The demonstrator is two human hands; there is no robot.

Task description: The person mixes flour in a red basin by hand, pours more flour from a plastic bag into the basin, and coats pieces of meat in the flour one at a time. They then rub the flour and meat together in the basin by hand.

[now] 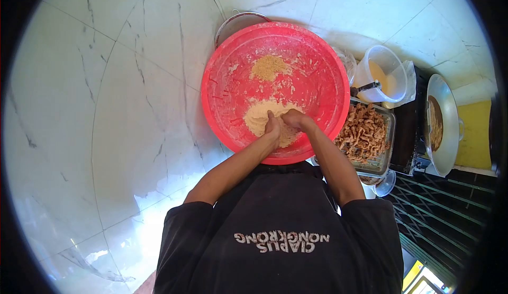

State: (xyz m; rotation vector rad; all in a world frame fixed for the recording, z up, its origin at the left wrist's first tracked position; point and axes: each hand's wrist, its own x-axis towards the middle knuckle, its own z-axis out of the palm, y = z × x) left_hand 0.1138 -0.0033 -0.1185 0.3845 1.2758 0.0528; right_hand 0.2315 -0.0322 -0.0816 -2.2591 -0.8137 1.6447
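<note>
A wide red basin (211,95) holds a pale flour heap (256,115) near its front side and a smaller mound of yellowish crumbs (268,68) farther back. My left hand (272,126) is at the middle of the flour, thumb upward, its other fingers hidden. Just to its right, my right hand (296,119) is curled with its fingertips down in the flour. What either hand holds, if anything, cannot be made out. Both forearms reach over the basin's near rim.
Right of the basin are a tray of brown fried pieces (362,132), a clear tub of yellowish liquid (382,77) with a black-handled utensil, and a large metal wok (450,124) of dark oil. A round sieve (225,29) lies partly behind the basin. Green-black metal bars stand lower right.
</note>
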